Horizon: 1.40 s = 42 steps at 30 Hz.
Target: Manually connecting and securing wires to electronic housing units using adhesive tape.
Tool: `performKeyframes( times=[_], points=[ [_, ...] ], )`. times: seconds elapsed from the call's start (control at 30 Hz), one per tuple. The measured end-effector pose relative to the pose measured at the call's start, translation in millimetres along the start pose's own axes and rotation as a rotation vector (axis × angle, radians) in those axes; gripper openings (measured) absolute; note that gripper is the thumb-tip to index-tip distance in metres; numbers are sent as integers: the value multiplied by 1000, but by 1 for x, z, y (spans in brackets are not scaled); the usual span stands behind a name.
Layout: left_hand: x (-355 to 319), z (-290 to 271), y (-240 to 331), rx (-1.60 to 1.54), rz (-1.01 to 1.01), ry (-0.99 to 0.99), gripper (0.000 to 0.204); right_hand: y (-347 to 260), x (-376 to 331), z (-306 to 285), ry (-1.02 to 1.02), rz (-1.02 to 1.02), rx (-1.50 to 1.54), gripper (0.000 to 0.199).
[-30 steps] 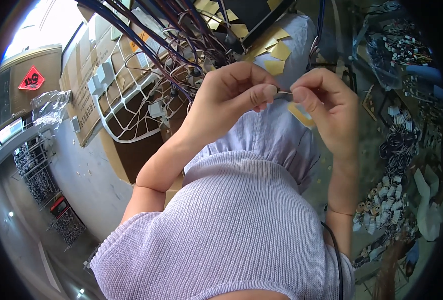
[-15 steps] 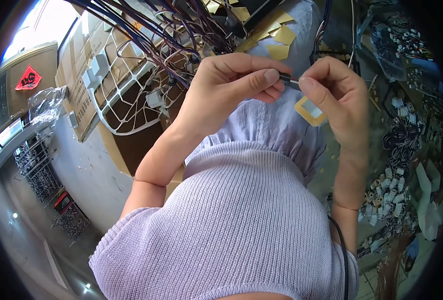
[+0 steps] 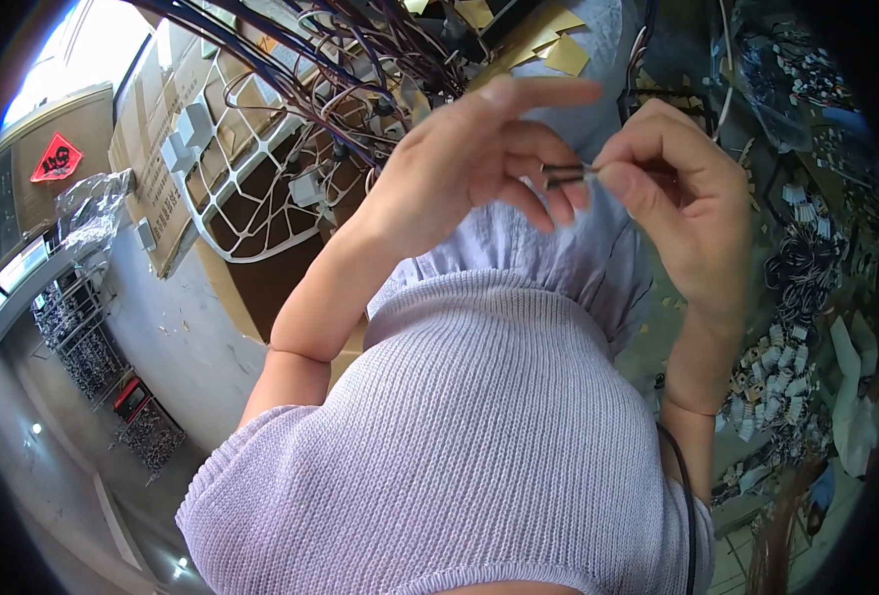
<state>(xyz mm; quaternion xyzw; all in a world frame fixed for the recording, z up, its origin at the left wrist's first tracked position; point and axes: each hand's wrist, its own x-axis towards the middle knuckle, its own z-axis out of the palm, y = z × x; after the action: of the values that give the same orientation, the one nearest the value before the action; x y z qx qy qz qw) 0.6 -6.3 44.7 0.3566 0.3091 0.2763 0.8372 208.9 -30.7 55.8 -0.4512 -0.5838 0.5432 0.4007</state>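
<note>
Wires (image 3: 568,176) between hands (image 3: 682,188) (carton (image 3: 152,183) leftward)

Short-sleeved lilac ribbed-knit top (image 3: 459,426), black cable (image 3: 692,535) down the right side, gathered lavender lower garment (image 3: 504,246), perhaps trousers

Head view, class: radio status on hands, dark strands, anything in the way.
Left hand open. Right hand pinching dark strands, ends pointing left; left-hand contact unclear. Cable bundle beyond left hand, apparently not blocking.
</note>
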Motion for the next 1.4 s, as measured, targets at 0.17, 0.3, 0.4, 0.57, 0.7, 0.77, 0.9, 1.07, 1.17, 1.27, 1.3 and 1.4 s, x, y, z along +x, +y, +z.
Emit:
performKeyframes(
  times=[0.17, 0.3, 0.4, 0.57, 0.7, 0.77, 0.9, 1.07, 1.17, 1.27, 1.3, 1.4],
  points=[
    [2, 5, -3, -354, -190, -356, 94, -12, 1, 11, 17, -34, -195, 9],
    [7, 4, -12, -664, -95, -569, 95, -18, -2, 14, 67, -29, -175, 7],
    [9, 1, -16, -707, -66, -679, 98, -20, -2, 13, 63, -47, -172, 6],
    [7, -1, -16, -680, -78, -721, 102, -21, -1, 12, 57, -52, -224, 7],
    [7, -2, -18, -688, -85, -732, 100, -21, -2, 12, 62, -51, -204, 8],
    [6, -1, -19, -692, -81, -716, 101, -21, -1, 12, 56, -54, -212, 8],
    [4, 4, -10, -618, -65, -640, 87, -23, -1, 11, 41, -73, -258, 8],
    [2, -1, -5, -516, -94, -449, 51, -14, -1, 3, 82, -7, -169, 6],
    [1, -2, 1, -562, -103, -403, 50, -15, -8, -18, 99, 77, -42, 7],
    [0, 7, 6, -474, -171, -321, 55, -12, -14, -27, 88, 28, -112, 11],
    [0, 5, 7, -477, -165, -327, 55, -11, -15, -28, 92, -27, -149, 12],
    [-1, 2, 8, -496, -159, -333, 57, -16, -17, -27, 153, 2, -153, 13]
  ],
)
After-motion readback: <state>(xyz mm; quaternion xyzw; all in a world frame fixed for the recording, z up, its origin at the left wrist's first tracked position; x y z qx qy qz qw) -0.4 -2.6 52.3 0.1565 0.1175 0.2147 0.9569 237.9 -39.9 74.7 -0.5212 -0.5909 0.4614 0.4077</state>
